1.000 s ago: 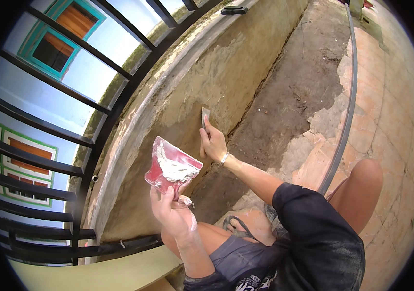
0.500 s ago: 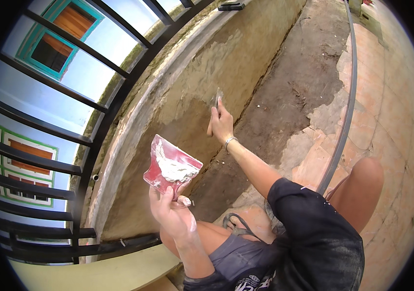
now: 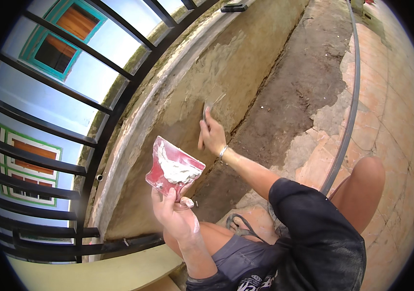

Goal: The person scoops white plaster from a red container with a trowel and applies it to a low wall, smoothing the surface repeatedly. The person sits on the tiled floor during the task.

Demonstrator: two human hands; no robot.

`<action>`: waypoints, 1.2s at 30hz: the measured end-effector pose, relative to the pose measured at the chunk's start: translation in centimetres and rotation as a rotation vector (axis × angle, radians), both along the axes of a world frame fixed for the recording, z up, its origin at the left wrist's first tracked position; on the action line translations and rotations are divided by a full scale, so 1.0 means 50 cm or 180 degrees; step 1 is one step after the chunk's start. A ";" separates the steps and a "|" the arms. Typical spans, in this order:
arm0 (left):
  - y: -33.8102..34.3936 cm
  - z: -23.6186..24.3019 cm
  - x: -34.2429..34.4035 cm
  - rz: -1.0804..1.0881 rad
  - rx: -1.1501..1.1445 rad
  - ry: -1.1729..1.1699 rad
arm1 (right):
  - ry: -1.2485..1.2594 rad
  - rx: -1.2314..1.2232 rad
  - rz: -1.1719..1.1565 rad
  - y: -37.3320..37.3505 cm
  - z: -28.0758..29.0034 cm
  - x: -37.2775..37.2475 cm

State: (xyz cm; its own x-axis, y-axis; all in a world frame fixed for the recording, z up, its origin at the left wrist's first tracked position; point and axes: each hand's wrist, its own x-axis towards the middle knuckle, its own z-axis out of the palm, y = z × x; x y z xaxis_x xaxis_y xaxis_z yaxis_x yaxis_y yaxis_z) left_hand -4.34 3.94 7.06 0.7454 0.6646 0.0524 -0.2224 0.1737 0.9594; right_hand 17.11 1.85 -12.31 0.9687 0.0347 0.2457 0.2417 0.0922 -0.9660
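A low, weathered wall (image 3: pixel 245 58) runs alongside a black railing (image 3: pixel 144 63), near a person in a dark shirt (image 3: pixel 316 218). A red board (image 3: pixel 159 174), clasped in the left hand (image 3: pixel 175 218), tilts before the wall. The right hand (image 3: pixel 213 137) curls by the wall's face. White paste (image 3: pixel 180 172) lies heaped on the board; a narrow scraper (image 3: pixel 204 112) sits in the right hand's grip.

R hand (image 3: pixel 212 137) has open run fwd along wall face (image 3: pixel 245 72), also R over dirt strip (image 3: pixel 289 106). Obstr: red board (image 3: pixel 161 178) lower-L, blk railing (image 3: pixel 113 114) L of wall, dk block (image 3: pixel 234 8) on wall top.
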 end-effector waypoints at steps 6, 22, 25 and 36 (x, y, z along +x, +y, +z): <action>0.006 -0.001 -0.002 -0.0043 -0.0078 0.0014 | 0.0766 0.0001 -0.0799 -0.030 -0.040 0.045; -0.007 0.006 -0.003 0.0070 -0.0125 -0.0130 | 0.0403 -0.0009 -0.0161 -0.033 0.033 0.035; -0.006 0.007 -0.002 0.0032 -0.0193 -0.0106 | -0.0387 0.0017 -0.0051 -0.029 0.052 0.027; 0.003 0.007 -0.007 0.0081 -0.0217 -0.0158 | -0.0768 -0.0755 -0.0422 -0.012 0.138 0.106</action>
